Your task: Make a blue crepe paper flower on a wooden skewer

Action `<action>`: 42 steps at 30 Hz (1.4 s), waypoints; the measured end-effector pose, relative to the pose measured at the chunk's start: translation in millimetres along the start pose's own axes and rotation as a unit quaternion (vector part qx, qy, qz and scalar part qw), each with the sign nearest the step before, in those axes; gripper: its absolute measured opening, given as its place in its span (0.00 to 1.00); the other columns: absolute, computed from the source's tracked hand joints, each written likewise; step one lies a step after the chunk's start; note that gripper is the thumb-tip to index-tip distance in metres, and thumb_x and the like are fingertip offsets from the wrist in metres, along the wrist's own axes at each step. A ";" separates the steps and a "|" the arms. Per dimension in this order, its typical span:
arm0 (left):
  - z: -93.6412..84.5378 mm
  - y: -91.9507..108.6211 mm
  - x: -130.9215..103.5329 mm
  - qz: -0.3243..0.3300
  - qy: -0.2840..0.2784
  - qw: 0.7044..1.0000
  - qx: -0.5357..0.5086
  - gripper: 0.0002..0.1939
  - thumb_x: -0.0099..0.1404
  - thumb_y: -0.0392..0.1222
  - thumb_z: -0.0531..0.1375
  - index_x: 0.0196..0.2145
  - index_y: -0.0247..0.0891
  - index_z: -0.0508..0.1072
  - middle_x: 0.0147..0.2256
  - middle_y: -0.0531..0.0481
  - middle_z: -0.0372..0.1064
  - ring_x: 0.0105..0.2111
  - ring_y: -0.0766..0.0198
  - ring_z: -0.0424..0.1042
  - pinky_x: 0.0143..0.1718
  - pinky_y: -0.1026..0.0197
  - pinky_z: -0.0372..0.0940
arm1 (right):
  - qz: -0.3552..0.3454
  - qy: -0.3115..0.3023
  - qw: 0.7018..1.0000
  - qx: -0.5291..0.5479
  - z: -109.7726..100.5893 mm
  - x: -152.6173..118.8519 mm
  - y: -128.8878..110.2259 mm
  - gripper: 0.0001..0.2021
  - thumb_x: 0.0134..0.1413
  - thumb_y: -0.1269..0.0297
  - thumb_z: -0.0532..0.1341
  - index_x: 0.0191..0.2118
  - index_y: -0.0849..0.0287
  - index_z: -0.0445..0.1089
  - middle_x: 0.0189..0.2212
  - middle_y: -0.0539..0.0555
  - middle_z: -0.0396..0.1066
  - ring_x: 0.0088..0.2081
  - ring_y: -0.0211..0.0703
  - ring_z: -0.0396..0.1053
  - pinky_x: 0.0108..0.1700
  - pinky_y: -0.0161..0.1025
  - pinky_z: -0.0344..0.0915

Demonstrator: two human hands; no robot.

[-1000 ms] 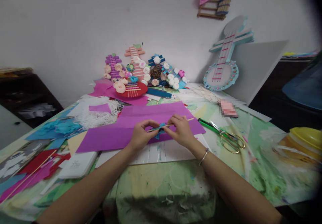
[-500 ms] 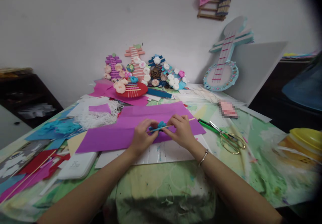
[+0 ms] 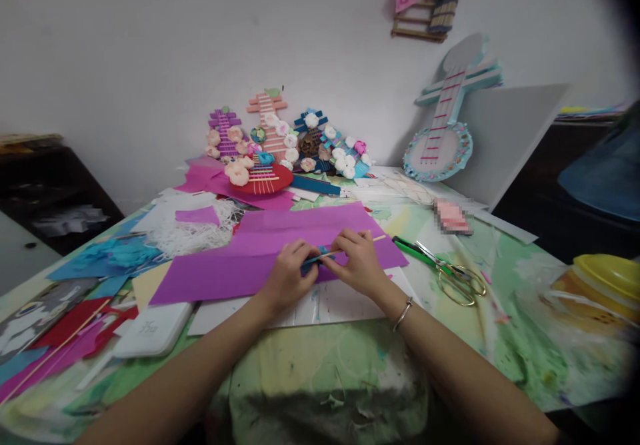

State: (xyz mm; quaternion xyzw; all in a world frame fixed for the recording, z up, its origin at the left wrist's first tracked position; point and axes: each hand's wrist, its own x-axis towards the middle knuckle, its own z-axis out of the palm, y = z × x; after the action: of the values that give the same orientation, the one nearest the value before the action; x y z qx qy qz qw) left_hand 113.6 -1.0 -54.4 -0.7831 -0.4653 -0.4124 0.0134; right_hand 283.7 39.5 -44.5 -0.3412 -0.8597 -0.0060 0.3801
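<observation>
My left hand (image 3: 290,274) pinches a small piece of blue paper (image 3: 311,258) above the purple sheets (image 3: 210,274). A thin wooden stick (image 3: 380,238) runs from the blue paper under the fingers of my right hand (image 3: 358,261), its far end sticking out to the right. The fingers of my right hand are closed on this stick, close to my left hand. Most of the blue paper is hidden behind my left fingers. Under the purple sheets lies a white board (image 3: 350,303).
Gold-handled scissors (image 3: 461,284) and a green cutter (image 3: 415,248) lie at the right, near a yellow-lidded tub (image 3: 603,282). At the left are a white box (image 3: 153,330), white shreds (image 3: 193,232) and coloured scraps. Decorated paper instruments (image 3: 263,177) stand along the wall.
My left hand has shifted slightly right and closed further over the blue paper, so less of it shows. My right hand has barely moved.
</observation>
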 end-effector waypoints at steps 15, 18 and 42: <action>-3.4 -0.2 2.1 -0.016 -0.005 0.999 0.028 0.04 0.54 0.32 0.57 0.29 0.37 0.69 0.29 0.48 0.70 0.34 0.57 0.64 0.36 0.56 0.58 | 0.006 0.001 1.000 -0.002 1.4 -0.1 0.6 0.11 0.51 0.56 0.61 0.29 0.59 0.65 0.29 0.50 0.67 0.33 0.39 0.63 0.39 0.40 0.48; -3.6 0.4 2.7 -0.025 -0.026 0.999 0.014 0.04 0.54 0.33 0.57 0.29 0.37 0.70 0.28 0.48 0.70 0.32 0.58 0.64 0.34 0.57 0.58 | 0.005 -0.002 1.000 -0.011 2.4 -0.5 1.4 0.11 0.51 0.56 0.61 0.28 0.59 0.65 0.29 0.50 0.67 0.33 0.39 0.63 0.39 0.41 0.48; -12.4 -2.6 7.7 -0.083 -0.065 0.985 -0.135 0.08 0.57 0.37 0.56 0.31 0.39 0.75 0.29 0.49 0.74 0.32 0.61 0.71 0.35 0.60 0.63 | 0.011 -0.024 0.999 0.034 -4.3 1.9 2.0 0.11 0.50 0.57 0.62 0.28 0.59 0.66 0.30 0.51 0.68 0.34 0.40 0.64 0.41 0.41 0.48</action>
State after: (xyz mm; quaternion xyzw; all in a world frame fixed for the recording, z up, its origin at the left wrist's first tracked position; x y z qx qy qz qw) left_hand 105.5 1.0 -42.1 -0.7613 -0.4684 -0.4199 -0.1571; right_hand 286.8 41.0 -40.7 -0.3379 -0.8644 0.0358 0.3706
